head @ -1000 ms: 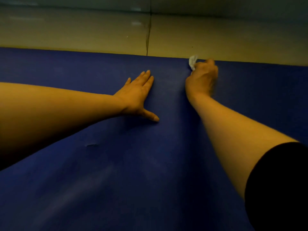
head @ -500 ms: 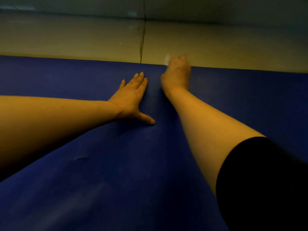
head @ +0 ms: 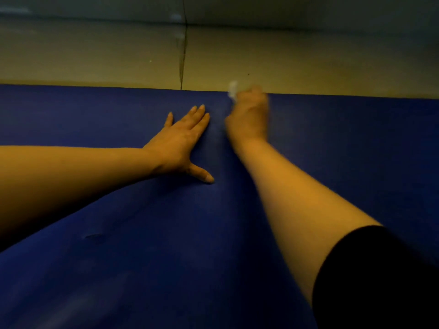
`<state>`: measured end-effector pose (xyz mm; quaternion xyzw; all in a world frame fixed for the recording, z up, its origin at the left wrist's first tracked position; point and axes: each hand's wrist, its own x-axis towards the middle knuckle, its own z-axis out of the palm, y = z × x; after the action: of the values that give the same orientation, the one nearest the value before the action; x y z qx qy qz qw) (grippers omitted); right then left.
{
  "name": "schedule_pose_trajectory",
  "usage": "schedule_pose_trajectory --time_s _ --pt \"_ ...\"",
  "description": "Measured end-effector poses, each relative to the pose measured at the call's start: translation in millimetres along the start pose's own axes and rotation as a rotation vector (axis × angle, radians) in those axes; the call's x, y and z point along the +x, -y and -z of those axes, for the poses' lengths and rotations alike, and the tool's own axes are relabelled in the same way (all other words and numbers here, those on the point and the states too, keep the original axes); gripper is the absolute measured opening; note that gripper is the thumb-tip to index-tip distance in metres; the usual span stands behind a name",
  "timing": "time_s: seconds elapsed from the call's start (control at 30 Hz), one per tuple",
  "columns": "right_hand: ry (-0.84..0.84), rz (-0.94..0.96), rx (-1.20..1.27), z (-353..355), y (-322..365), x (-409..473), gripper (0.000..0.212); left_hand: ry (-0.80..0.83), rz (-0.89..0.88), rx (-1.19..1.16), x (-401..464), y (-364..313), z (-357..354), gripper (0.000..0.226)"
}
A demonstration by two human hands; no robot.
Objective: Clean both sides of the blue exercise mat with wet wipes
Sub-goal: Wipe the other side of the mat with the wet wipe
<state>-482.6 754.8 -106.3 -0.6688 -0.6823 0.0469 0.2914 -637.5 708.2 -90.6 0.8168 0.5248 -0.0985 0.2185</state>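
The blue exercise mat (head: 118,269) lies flat and fills the lower two thirds of the head view. My left hand (head: 183,141) rests palm down on it with straight, spread fingers. Just to its right, my right hand (head: 249,115) is curled around a white wet wipe (head: 232,90) at the mat's far edge. Only a crumpled end of the wipe shows above the fist, and the hand is motion-blurred.
Beyond the mat's far edge lies pale tiled floor (head: 95,55) with a dark grout line (head: 183,55). A small dent or scuff (head: 93,236) marks the mat near my left forearm. A black sleeve (head: 380,281) covers my right upper arm.
My right hand has swept left along the mat's far edge with the wipe, from well right of the left hand to close beside it. The left hand has stayed pressed on the mat.
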Motion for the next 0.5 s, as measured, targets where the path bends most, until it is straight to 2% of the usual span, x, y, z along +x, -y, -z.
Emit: schedule_pose_trajectory --time_s 0.07,0.1,0.17,0.23,0.3,0.33,0.37,0.43,0.5 --pt "0.196 0.113 -0.013 -8.5 19.0 -13.4 0.043 0.0 -0.003 -0.009 -1.3 0.7 0.9 0.139" --pt "0.242 0.137 -0.045 -7.4 16.8 -15.4 0.045 0.003 -0.002 -0.008 -2.2 1.2 0.9 0.137" --pt "0.177 0.109 -0.11 6.9 -4.3 -11.9 0.037 0.012 -0.002 -0.005 -5.7 1.8 0.7 0.134" --pt "0.104 -0.065 -0.143 22.1 -33.5 -5.1 0.031 0.017 -0.006 -0.004 -9.1 1.5 -1.3 0.132" --pt "0.062 -0.234 -0.161 29.4 -47.1 -7.0 0.034 0.015 -0.004 -0.002 -10.1 0.9 -4.0 0.131" --pt "0.031 -0.26 -0.158 28.6 -40.9 -11.7 0.037 0.009 -0.001 -0.001 -9.3 0.3 -5.4 0.131" --pt "0.016 -0.228 -0.134 23.7 -30.1 -17.8 0.039 0.0 0.002 0.0 -8.4 -0.1 -6.4 0.131" --pt "0.028 -0.038 -0.036 9.1 -3.9 -34.2 0.046 -0.018 0.0 -0.005 -6.9 -0.3 -8.3 0.13" --pt "0.106 0.13 0.024 1.9 11.5 -49.1 0.044 -0.036 -0.002 -0.015 -7.4 1.7 -9.9 0.13"
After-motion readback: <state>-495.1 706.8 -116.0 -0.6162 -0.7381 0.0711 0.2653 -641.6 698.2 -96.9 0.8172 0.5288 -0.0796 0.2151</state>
